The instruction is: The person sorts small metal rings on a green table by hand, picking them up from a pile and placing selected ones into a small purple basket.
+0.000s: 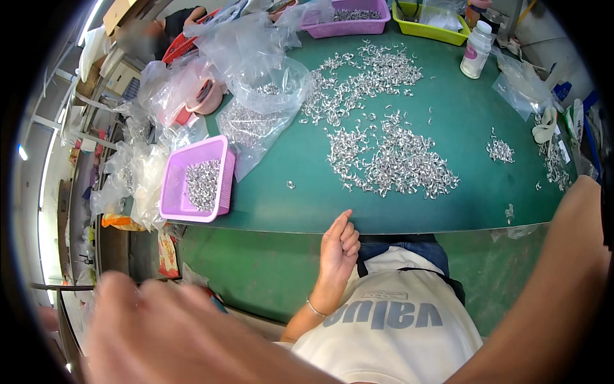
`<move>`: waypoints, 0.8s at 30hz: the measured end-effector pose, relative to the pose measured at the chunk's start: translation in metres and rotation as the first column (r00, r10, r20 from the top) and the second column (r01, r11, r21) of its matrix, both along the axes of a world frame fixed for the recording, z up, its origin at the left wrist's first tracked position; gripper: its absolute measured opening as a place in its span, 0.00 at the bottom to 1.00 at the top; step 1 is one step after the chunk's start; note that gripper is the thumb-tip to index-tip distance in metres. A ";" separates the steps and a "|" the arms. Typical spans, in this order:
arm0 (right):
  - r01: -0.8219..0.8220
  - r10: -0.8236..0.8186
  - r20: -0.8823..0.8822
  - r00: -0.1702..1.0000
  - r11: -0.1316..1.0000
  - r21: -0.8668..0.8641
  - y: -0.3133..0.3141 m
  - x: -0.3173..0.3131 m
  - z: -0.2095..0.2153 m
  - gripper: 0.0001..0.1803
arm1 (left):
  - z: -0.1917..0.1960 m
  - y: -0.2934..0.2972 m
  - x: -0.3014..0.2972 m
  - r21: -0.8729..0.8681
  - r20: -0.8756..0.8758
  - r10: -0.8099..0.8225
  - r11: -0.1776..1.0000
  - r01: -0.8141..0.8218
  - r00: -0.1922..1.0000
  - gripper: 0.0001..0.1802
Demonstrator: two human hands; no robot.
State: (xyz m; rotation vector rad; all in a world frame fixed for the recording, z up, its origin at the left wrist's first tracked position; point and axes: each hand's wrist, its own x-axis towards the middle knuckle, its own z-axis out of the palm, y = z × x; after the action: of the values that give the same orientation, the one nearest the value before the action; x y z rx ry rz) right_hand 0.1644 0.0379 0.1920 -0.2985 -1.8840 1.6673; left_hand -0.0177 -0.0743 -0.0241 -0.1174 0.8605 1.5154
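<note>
Silvery metal clips (390, 160) lie heaped on the green table (288, 205) by a purple basket (195, 181) and a white bottle (476, 50); left hand (339, 246) loosely curled, empty, the right out of view.

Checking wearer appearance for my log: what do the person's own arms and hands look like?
Both are bare: no sleeves or gloves show. The left hand is a close blur, so no detail can be made out. Only the right forearm shows, its hand out of frame.

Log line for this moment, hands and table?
left hand curled, empty, at green table edge; right hand out of view; metal clips piled mid-table; blurred hand near lens
</note>
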 end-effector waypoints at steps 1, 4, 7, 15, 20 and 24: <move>0.145 -0.147 0.071 0.987 0.989 0.041 0.007 0.019 -0.006 0.10 | -0.006 0.006 -0.001 0.015 0.008 -0.008 1.000 0.008 1.000 0.10; 0.515 -0.544 0.246 0.802 0.839 0.177 0.047 0.089 -0.026 0.11 | -0.005 -0.001 0.000 -0.001 -0.005 0.014 1.000 -0.014 1.000 0.10; 0.703 -0.796 0.388 0.464 0.598 0.386 0.094 0.187 -0.051 0.11 | -0.006 0.003 0.004 0.015 -0.003 -0.009 1.000 0.009 1.000 0.11; 0.664 -0.835 0.550 -0.027 0.396 0.634 0.194 0.372 -0.113 0.11 | -0.006 0.009 0.011 0.031 -0.013 -0.053 0.998 0.053 0.999 0.11; 0.655 -0.798 0.598 -0.076 0.413 0.633 0.205 0.393 -0.134 0.12 | -0.006 0.008 0.012 0.011 -0.024 -0.037 0.999 0.037 0.999 0.11; 0.648 -0.781 0.615 -0.107 0.414 0.639 0.196 0.405 -0.137 0.12 | -0.007 0.009 0.012 0.022 -0.021 -0.047 0.999 0.047 0.999 0.10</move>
State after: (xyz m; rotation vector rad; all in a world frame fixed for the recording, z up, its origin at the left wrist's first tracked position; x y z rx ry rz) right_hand 0.5694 0.2343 0.0554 -2.1491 -1.7142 0.4328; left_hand -0.0053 -0.0654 -0.0315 -0.0654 0.8566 1.4840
